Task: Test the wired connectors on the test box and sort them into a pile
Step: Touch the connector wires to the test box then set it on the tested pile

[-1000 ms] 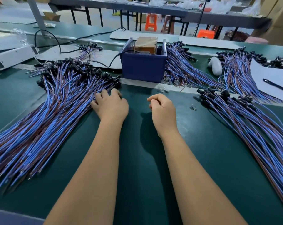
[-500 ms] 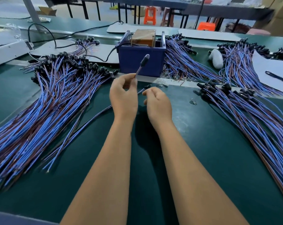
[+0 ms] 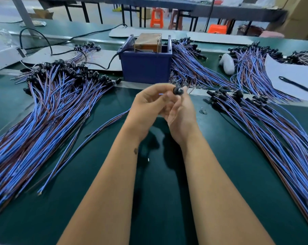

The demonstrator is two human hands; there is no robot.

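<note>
On the far left a big fan of blue-and-brown wired connectors (image 3: 49,106) lies on the green bench (image 3: 158,191), black heads pointing away, with a couple of loose leads (image 3: 89,138) straying out toward the middle. The left hand (image 3: 146,106) is raised in front of the person, fingers curled round a thin blue wire, and just beside it the right hand (image 3: 180,110) pinches the black connector head (image 3: 176,90) between thumb and fingertips; both hover above the bench, just short of the blue test box (image 3: 146,68), which stands beyond them with a brown block (image 3: 150,41) in it. As I judge it, the tail of the held lead trails down to the left toward the strays, so lifting it to the box could snag them and drag untested pieces out of place. The pinch on the head looks small too; a slip would drop it between the piles, where it could be taken for a tested one. More bundles (image 3: 199,68) crowd the box's right flank. Further right lies another pile (image 3: 273,131), a white lump (image 3: 226,63), then a white sheet (image 3: 294,80) with a dark pen (image 3: 298,85) on it.
</note>
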